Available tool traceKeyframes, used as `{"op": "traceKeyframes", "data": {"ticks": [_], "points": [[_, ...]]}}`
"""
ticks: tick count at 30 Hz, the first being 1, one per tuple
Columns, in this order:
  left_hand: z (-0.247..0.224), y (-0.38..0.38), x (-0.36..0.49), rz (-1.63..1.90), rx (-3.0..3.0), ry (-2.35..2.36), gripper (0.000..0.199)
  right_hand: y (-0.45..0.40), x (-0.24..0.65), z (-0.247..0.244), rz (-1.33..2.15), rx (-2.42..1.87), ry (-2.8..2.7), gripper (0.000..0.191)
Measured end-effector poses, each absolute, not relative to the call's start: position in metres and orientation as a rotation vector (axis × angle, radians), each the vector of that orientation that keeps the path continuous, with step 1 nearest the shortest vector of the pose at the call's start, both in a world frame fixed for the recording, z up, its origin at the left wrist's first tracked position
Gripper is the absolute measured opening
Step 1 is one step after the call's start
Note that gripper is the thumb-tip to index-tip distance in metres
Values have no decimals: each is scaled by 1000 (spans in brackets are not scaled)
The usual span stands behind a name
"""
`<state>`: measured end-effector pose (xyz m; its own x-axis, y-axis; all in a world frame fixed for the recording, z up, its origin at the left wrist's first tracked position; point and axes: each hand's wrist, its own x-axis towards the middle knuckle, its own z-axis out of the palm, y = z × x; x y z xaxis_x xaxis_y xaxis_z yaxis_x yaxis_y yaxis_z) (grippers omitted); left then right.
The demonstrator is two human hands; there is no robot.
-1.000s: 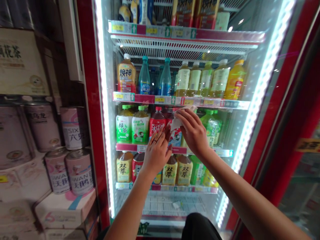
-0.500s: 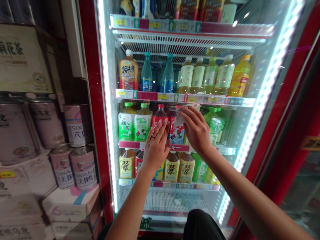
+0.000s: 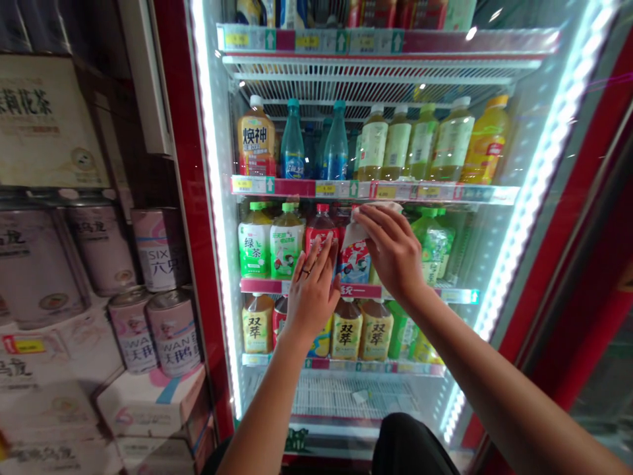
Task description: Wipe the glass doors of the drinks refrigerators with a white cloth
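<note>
Holds a thin white cloth (image 3: 353,231) in the right hand (image 3: 395,254), under bent fingers set close together, with a narrow grip. Shows the cloth jutting past the fingertips and above the knuckles, just below the middle of the front edge of the second shelf (image 3: 306,188) from the top. Covers with it the upper part of a bottle with a red-and-blue label (image 3: 355,260).

Holds the left hand (image 3: 311,284) wide and flat, with fingers extended upward, slightly parted, thumb set off to the right, and a dark ring (image 3: 307,271) worn. Places it before a red-capped bottle (image 3: 322,221), crossing the front edge of the third shelf (image 3: 264,285) left of its middle. Cannot tell whether touching bottle or shelf edge.

Extends the left forearm up from the lower edge of view, leaning right. Extends the right forearm from the lower right corner, slanting up and left, with the hand tilted steeper than the forearm.
</note>
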<state>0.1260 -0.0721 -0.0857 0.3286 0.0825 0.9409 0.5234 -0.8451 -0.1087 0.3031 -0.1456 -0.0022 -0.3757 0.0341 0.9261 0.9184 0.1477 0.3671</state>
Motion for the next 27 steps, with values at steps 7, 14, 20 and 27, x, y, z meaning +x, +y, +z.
{"op": "traceKeyframes", "data": {"ticks": [7,14,20,27], "points": [[-85,-72,125,-1542,-2239,-544,93,-157,318,-21,-1379,-933,-1774,74],[-85,-72,123,-1566,-2222,-542,92,-141,301,-7,-1300,-935,-1621,66],[-85,-70,120,-1596,-2205,-578,94,-146,304,-13,-1306,-921,-1802,66],[-85,-70,117,-1583,-2221,-599,98,-145,309,5,-1274,-947,-1647,67]]}}
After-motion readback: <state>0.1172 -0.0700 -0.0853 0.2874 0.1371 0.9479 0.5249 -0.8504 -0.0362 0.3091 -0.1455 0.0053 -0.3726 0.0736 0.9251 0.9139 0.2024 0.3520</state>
